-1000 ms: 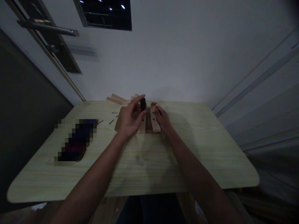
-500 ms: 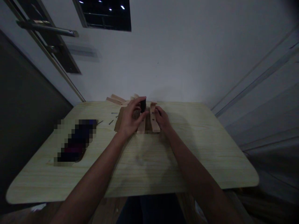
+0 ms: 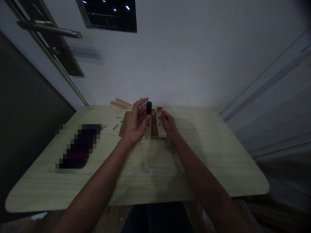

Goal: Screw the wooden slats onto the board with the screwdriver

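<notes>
My left hand point(image 3: 135, 126) is loosely around a black-handled screwdriver point(image 3: 149, 107), its thumb in front, a finger behind and the index finger raised. The handle stands upright above a pale wooden strip point(image 3: 147, 132) with a dark hole or screw head in it; the shaft is hidden. My right hand point(image 3: 169, 123) is closed against the outer edge of a second wooden strip point(image 3: 160, 127), which has dark spots along it. Both strips lie across a brown board point(image 3: 154, 129), partly covered by my left hand.
Several dark screws point(image 3: 115, 127) lie left of the board. More wooden strips point(image 3: 120, 103) lie at the table's back edge by the white wall. A blurred-out phone-like object point(image 3: 81, 147) rests on the left of the table point(image 3: 150, 181). A door handle point(image 3: 51, 29) projects at upper left.
My left hand has shifted slightly left and its fingers have loosened, so more of the black handle shows, now more upright. My right hand and the strips have stayed in place.
</notes>
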{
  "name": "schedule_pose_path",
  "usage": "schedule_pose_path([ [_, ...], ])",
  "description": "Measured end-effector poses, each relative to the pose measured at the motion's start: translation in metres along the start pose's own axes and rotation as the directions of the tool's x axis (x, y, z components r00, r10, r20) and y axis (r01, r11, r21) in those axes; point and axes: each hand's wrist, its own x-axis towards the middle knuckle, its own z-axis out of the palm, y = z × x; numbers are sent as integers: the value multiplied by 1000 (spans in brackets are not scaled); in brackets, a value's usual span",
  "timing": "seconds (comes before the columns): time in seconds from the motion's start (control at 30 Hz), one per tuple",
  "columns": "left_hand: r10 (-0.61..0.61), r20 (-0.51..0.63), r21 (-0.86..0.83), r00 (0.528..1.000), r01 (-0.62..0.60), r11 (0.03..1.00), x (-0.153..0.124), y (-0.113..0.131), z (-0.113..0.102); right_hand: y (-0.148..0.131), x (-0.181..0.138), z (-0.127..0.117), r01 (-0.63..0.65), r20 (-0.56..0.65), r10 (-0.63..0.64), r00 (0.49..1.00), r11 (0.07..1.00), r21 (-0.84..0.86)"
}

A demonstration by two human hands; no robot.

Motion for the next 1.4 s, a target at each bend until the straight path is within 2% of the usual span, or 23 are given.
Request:
schedule_pose_path([
  [0.17,-8,67,13,998,7,1000,0,1,-4,-1,-1,0,-2,-6,2,1000,1000,8],
  [0.37,88,-31,187,996,-81,979,2,-3,-5,-1,-1,1,-9,-6,9,1000,1000,21],
  [0.53,98,-92,272,991,-70,960,3,-12,-4,0,0,0,-16,-4,16,1000,1000,-4],
  [0.7,63,-86,275,994,-37,961,1,-11,-5,-1,-1,-1,-17,0,17,1000,1000,1],
  [0.93,1,29,124,1000,-4,992,-1,0,-5,-3,-1,-1,-4,11,4,1000,1000,1],
  [1.07,9,25,98,1000,-12,995,1,-1,-5,-2,-1,-2,-4,17,4,1000,1000,-3],
  [1.23,77,-27,225,997,-69,972,3,-5,-4,-1,0,0,-20,4,20,1000,1000,-9],
  [1.4,91,-80,316,993,-62,947,4,-6,-8,-1,0,0,-26,9,26,1000,1000,0],
])
